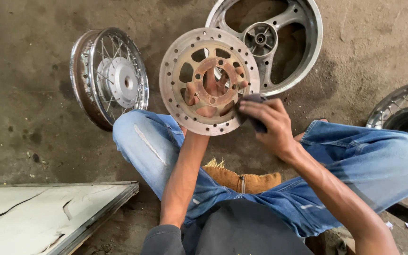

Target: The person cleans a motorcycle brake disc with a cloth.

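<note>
My left hand (pixel 212 89) is behind a round metal brake disc (pixel 171 75), fingers poking through its rusty centre openings, holding it up over my knees. The disc has a silvery drilled outer ring and a brownish inner carrier. My right hand (pixel 271 125) presses a small dark piece of abrasive or cloth (pixel 256 106) against the disc's lower right edge. I sit low with blue jeans, knees apart.
A spoked wheel rim (pixel 109 78) lies on the concrete floor at the left. A cast alloy wheel (pixel 279 42) lies behind the disc. Another spoked wheel (pixel 402 111) is at the right edge. A flat white board (pixel 48 212) lies lower left.
</note>
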